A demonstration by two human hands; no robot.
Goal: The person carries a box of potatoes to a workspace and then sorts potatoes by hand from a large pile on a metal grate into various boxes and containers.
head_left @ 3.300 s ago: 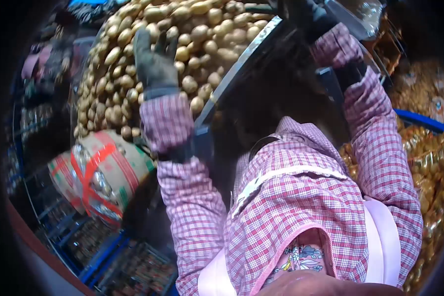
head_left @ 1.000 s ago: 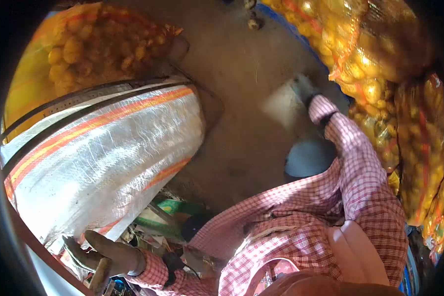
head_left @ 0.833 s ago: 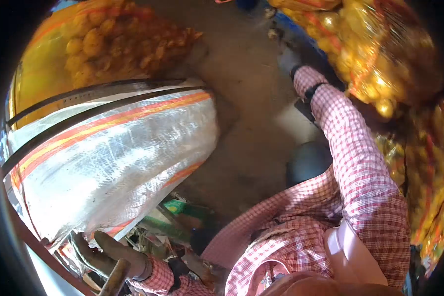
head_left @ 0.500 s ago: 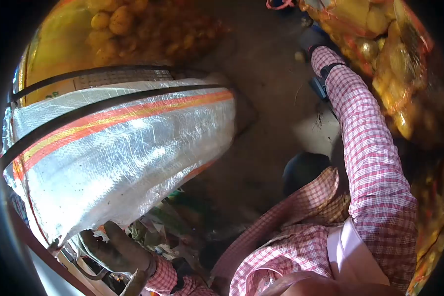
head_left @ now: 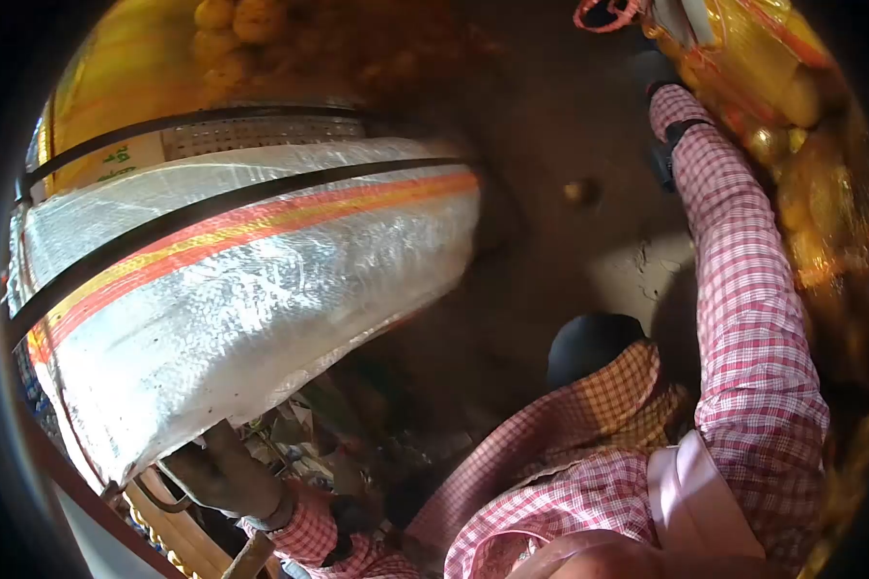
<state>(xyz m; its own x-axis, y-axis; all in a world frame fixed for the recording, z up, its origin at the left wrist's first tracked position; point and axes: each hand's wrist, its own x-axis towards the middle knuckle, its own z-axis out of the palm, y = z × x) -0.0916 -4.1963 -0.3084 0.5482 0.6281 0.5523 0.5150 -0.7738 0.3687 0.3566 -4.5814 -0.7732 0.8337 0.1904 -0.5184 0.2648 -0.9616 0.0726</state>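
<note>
My left hand [head_left: 230, 475], in a dark glove, is at the lower edge of a shiny white sack [head_left: 290, 280] with orange and yellow stripes. Its fingers look extended and apart, with the tips partly hidden at the sack. My right arm reaches far forward. At its end, my right hand [head_left: 653, 71], also dark-gloved, is beside a yellow-orange bag [head_left: 758, 68] of round produce. Blur and shadow hide its fingers and any grip.
Dark curved bars [head_left: 261, 188] cross the sack. Behind it lies a heap of round orange produce [head_left: 237, 29]. A small round item [head_left: 581, 191] is on the brown floor [head_left: 541, 125]. A pink ring-shaped strap [head_left: 606, 17] shows at the top, and loose debris [head_left: 294, 429] near my left hand.
The view has shifted slightly, so the sack and my right arm appear farther right. A small round item now shows lower on the floor. My left hand stays at the sack's edge.
</note>
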